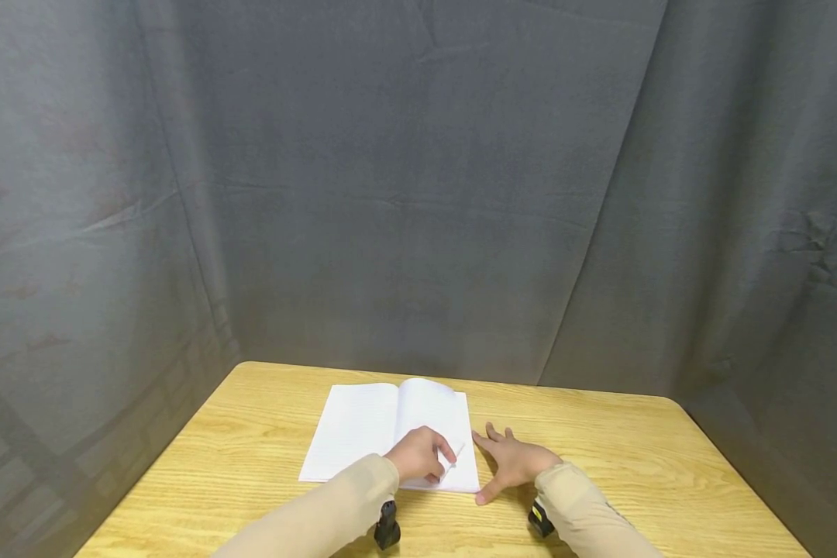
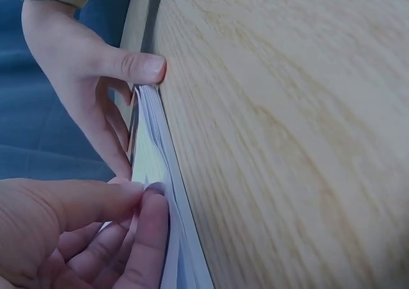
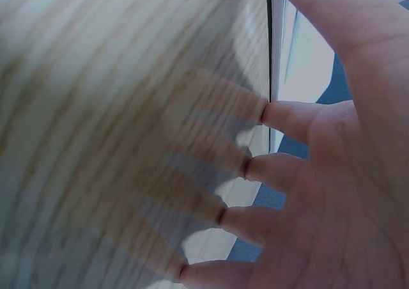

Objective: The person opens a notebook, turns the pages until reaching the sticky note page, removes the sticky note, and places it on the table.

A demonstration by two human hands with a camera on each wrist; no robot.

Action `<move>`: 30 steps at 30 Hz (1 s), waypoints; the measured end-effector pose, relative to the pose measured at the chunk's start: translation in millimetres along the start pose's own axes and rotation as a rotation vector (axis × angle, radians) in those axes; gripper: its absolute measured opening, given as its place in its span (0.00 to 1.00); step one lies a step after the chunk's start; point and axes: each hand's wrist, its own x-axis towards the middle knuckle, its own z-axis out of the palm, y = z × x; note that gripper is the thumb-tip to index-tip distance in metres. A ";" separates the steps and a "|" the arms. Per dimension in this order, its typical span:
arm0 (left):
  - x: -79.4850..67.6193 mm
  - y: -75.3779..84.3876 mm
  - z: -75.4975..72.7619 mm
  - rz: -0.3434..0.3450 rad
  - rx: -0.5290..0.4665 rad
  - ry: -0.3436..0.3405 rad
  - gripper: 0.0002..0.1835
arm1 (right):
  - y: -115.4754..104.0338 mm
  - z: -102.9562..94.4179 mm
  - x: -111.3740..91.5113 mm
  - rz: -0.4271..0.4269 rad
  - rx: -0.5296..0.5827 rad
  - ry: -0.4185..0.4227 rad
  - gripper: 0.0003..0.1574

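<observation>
An open notebook point(image 1: 359, 426) with white lined pages lies on the wooden table. Over its right-hand page is my left hand point(image 1: 421, 453), pinching a page between thumb and fingers near the lower right corner; the left wrist view shows this pinch at the pages' edge point(image 2: 153, 142). My right hand point(image 1: 519, 463) is spread at the notebook's right side, its thumb at the lower right corner. Seen from the right wrist, the straight fingers point(image 3: 284, 119) of that hand rest their tips on the tabletop, the index fingertip right at the notebook's edge.
The light wood table point(image 1: 621, 465) has rounded far corners. Grey cloth point(image 1: 404, 194) hangs behind it and along both sides. Black devices point(image 1: 387, 527) are worn at both wrists, below beige sleeves point(image 1: 328, 504).
</observation>
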 end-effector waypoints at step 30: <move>-21.3 0.4 -59.5 0.026 -0.376 0.090 0.12 | 1.4 -1.0 -0.9 -0.031 0.040 0.000 0.72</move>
